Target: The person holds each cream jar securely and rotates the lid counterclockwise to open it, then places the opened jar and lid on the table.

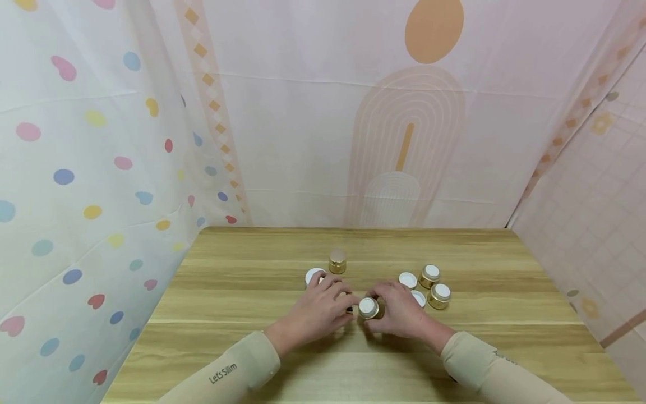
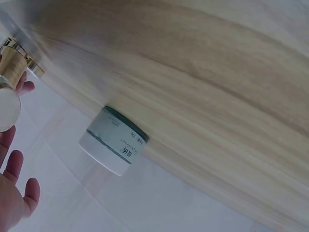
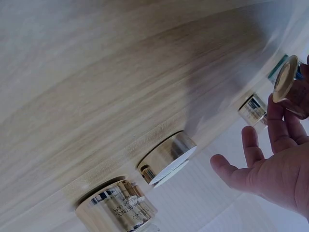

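The right hand (image 1: 401, 312) is gripping a white-topped gold jar (image 1: 369, 308) over the tabletop (image 1: 242, 286), thumb and fingers curving round its side; facing it, the left hand (image 1: 321, 310) is bending its fingers, its grip unclear.

Sleeves (image 1: 246, 366) cropped; held jar (image 1: 369, 308) partly hidden

Two hands (image 1: 323, 311), four gold jars (image 1: 439, 297), one white jar (image 2: 113, 140), at least two lids (image 1: 407, 280).

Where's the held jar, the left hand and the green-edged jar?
Held jar (image 1: 369, 307), head view, white top.
Left hand (image 1: 323, 312), head view, back of hand.
Green-edged jar (image 2: 114, 140), left wrist view, printed side.
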Tool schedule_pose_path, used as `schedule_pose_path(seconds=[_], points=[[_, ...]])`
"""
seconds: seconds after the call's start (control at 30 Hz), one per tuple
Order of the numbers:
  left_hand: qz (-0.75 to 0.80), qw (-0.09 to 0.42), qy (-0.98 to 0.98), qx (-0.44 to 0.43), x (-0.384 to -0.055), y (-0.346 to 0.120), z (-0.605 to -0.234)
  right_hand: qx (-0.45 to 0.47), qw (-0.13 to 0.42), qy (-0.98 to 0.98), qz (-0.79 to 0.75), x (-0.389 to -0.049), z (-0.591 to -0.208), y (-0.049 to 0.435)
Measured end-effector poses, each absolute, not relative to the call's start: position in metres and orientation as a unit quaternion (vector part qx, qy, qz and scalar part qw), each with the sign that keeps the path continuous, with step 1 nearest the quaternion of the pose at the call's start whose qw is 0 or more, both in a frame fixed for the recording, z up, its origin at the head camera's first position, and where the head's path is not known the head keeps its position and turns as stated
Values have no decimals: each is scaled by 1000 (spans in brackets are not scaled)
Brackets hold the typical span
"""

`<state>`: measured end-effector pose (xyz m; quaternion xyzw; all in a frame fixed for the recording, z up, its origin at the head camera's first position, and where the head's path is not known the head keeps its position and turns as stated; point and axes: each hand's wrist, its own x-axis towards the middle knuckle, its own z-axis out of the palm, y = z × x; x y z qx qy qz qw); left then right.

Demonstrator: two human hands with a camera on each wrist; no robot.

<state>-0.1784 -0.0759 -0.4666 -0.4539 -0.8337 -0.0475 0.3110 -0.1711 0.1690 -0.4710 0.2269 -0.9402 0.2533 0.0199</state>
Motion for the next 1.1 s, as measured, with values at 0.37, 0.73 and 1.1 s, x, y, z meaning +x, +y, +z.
schedule_pose_path(seconds=[0.37,0.73,1.1], points=[[-10,285,-875,-390,-179,-70,-465,207,40,-953,217,-175,-469,172],[128,141,-944,-271,-209,-6,-456,163,58,-972,157,-223,-462,191],[106,23,-976,-187,-223,30,-465,131,7,-980,147,-243,-458,193]])
